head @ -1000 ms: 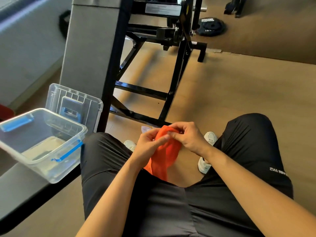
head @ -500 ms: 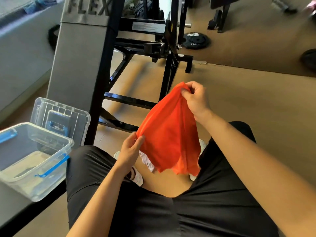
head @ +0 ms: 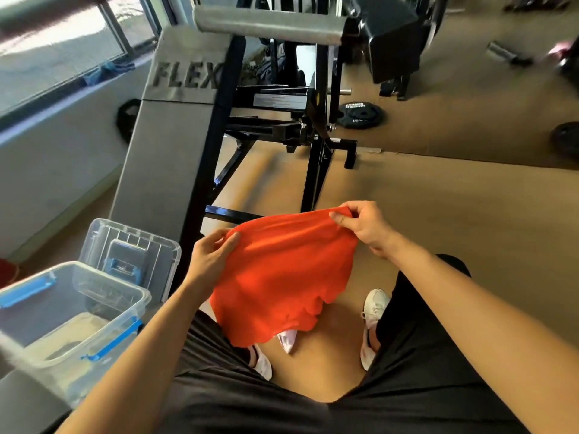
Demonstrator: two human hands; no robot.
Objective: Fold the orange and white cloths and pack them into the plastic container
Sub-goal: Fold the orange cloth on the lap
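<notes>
The container (head: 72, 311) stood open at the far left on a grey bench (head: 28, 399), its near corner close to the bench's edge. Its lid (head: 128, 252) stood on edge just behind it, beside a black frame post (head: 200, 198). The left hand (head: 210, 258) gripped the orange cloth (head: 282, 277) at its upper left edge, with the thumb on top. The cloth hung spread between both hands above the knees and floor, apart from the container, smooth across the top and wavy along the lower hem. A white scrap (head: 288, 339) showed under that hem; whether it was the white cloth could not be told. The right hand (head: 363, 227), held higher, pinched the upper right corner. Beyond it lay open floor (head: 470, 214), with a weight plate (head: 360, 115) well back.
</notes>
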